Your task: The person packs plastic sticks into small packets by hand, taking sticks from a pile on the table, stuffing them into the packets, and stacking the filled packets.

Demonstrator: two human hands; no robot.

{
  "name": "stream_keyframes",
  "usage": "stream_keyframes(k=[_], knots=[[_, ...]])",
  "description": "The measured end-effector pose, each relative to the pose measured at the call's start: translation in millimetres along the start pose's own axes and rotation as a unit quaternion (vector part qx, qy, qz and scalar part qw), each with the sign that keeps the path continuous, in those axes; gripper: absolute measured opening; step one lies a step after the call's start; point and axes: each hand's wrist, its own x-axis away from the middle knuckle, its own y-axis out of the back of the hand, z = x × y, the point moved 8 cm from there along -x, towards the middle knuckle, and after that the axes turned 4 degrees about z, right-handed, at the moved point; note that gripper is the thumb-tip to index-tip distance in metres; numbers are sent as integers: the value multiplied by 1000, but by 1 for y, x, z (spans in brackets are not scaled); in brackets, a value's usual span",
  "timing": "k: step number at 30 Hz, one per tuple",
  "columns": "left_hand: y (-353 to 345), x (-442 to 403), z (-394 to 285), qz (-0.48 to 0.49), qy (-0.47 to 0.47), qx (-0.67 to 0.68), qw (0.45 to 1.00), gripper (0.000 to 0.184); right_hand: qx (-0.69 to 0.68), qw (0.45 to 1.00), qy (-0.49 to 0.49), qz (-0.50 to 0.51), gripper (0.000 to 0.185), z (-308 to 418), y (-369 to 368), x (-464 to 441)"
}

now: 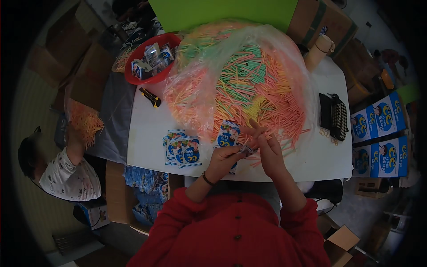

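At the table's front edge my left hand (222, 162) is closed on the end of a small packet, whose print I cannot make out. Close on its right, my right hand (270, 153) has its fingers bent around a few thin pink sticks (266, 133), near that packet. A blue and white printed packet (228, 133) lies just beyond my left hand. Behind both hands a large clear plastic bag (202, 75) lies open, full of pink, green and yellow sticks (242, 75). Several more printed packets (183, 150) overlap on the table to the left.
A red bowl (133, 78) of packs and a yellow and black cutter (150, 97) are at the left. A beige bottle (318, 53) and black pouch (339, 118) stand right. Below left is a carton (116, 191) of blue packets. Another person (71, 173) sits far left.
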Motion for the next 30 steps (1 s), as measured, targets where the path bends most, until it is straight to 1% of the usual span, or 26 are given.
stream_keyframes(k=[1,2,3,4,5,6,8,9,11,12,13,14,15,16,17,18,19,20,21,23,25,27,28,29,30], knots=[[0,0,-2,6,-25,-19,999,18,-76,997,-10,-23,24,-1,3,1],[4,0,2,4,-24,-18,1000,18,-151,987,-21,-46,24,-3,6,2],[7,0,6,13,-7,-27,1000,19,-152,987,-23,-45,24,-3,6,2],[8,-1,11,24,9,-37,999,20,-181,982,-19,-58,24,-4,9,2],[7,0,12,25,8,-36,999,20,-209,975,-15,-72,25,-4,13,1],[5,0,6,18,-2,-45,999,20,-208,975,-14,-73,25,-5,16,1],[4,-1,2,12,-12,-54,998,19,-90,996,9,23,23,-3,7,0],[3,-2,3,14,-7,-48,999,19,-90,996,8,22,23,-5,5,1],[4,-1,5,14,-2,-41,999,19,-28,999,16,28,22,-6,-3,3],[2,-1,6,24,0,-25,999,22,-28,999,16,29,22,-5,-2,4],[0,-1,6,35,1,-8,999,25,127,990,24,59,19,0,-4,6],[-2,-2,5,34,1,-8,999,25,279,956,31,87,22,4,-8,7],[-6,-1,5,38,6,36,999,30,279,956,32,87,22,8,-9,6],[-9,-1,5,42,11,80,996,35,313,946,35,80,30,14,-9,5],[-7,-2,13,43,11,80,996,35,346,935,37,72,42,18,-8,5],[-7,-5,16,64,-4,96,993,37,346,935,37,72,42,21,-8,5],[-8,-5,19,85,-18,111,990,38,343,936,56,64,47,26,-5,4],[-6,-4,24,84,-19,111,990,38,340,936,76,57,53,30,-3,3],[-7,-6,17,71,-13,124,990,37,340,935,76,57,53,29,2,2],[-8,-8,10,59,-8,137,989,36,181,980,55,59,57,22,14,0],[-9,-9,9,63,7,168,984,37,187,977,67,76,58,27,13,-1],[-10,-12,15,76,16,150,986,35,191,974,78,91,58,32,8,-2],[-12,-12,20,90,26,132,987,34,307,939,65,143,58,29,-6,-2],[-12,-12,24,92,27,132,987,34,417,887,50,193,59,23,-17,0],[-13,-13,25,94,19,148,984,34,417,887,50,192,59,25,-17,-1]])
